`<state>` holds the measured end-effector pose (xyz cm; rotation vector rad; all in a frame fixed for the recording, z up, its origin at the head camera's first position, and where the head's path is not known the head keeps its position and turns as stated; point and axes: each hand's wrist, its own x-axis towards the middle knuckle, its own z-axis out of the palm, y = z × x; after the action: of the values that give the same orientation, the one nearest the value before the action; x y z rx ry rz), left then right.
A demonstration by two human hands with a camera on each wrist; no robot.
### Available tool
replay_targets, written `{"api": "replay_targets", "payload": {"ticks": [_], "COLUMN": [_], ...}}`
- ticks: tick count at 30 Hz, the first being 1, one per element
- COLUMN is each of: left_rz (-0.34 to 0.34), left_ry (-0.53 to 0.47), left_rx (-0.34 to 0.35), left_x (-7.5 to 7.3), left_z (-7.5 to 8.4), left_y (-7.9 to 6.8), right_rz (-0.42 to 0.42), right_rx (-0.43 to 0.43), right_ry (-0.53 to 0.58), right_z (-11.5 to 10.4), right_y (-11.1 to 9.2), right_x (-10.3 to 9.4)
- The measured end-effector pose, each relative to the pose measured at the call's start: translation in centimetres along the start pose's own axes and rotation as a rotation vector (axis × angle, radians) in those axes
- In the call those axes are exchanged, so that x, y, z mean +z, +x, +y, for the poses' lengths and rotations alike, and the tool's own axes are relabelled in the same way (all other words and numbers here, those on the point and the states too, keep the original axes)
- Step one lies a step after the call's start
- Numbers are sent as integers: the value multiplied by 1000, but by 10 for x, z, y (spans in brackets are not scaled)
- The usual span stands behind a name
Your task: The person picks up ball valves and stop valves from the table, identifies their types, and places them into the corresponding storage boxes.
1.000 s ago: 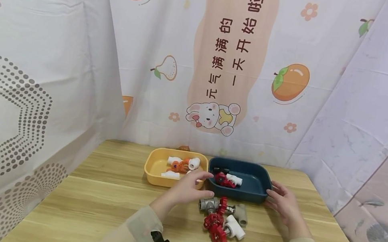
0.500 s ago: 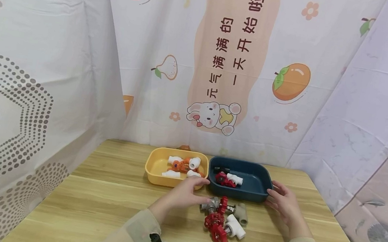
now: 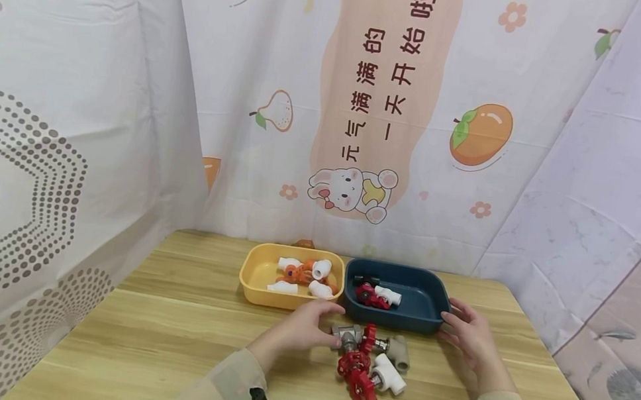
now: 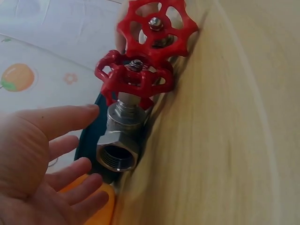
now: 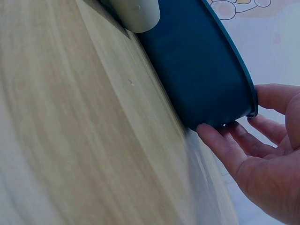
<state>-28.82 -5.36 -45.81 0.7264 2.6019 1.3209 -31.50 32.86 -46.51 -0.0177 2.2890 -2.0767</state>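
My left hand point(image 3: 305, 328) reaches to the metal valve point(image 3: 347, 337), its thumb and fingers spread around the valve's end. In the left wrist view, the threaded opening of this valve body point(image 4: 119, 126) faces the palm, with a red handwheel above it. Against it lie a white plastic valve point(image 3: 389, 374) and a grey-beige valve point(image 3: 400, 353), both with red handwheels. My right hand point(image 3: 469, 335) touches the right end of the dark blue bin point(image 3: 402, 320). In the right wrist view, its fingertips meet the bin's rim and lower corner, the fingers loosely bent.
Left of the blue bin stands a yellow bin point(image 3: 260, 296) holding white pipe fittings and orange-handled valves point(image 3: 296, 274). Inside the blue bin lie a red-handled white valve point(image 3: 385, 295) and a black piece point(image 3: 366, 280). A printed curtain point(image 3: 275, 174) hangs behind the wooden table point(image 3: 162, 314).
My left hand has drawn back and down from between the two bins to the metal valve's end. The right hand stays at the blue bin's end.
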Motion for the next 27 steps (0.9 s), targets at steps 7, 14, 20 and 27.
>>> {"api": "replay_targets", "payload": {"ticks": [7, 14, 20, 27], "left_rz": [-9, -17, -24, -33], "left_ry": [4, 9, 59, 87], "left_rx": [0, -7, 8, -9], "left_x": [5, 9, 12, 15], "left_z": [-10, -15, -13, -12], "left_y": [4, 5, 6, 7], "right_rz": [1, 2, 3, 5], "right_rx": [-3, -4, -2, 2], "right_ry": [1, 6, 7, 5], "right_z": [-1, -2, -2, 1], "right_y": [0, 0, -1, 0], "right_x": [0, 1, 1, 0]}}
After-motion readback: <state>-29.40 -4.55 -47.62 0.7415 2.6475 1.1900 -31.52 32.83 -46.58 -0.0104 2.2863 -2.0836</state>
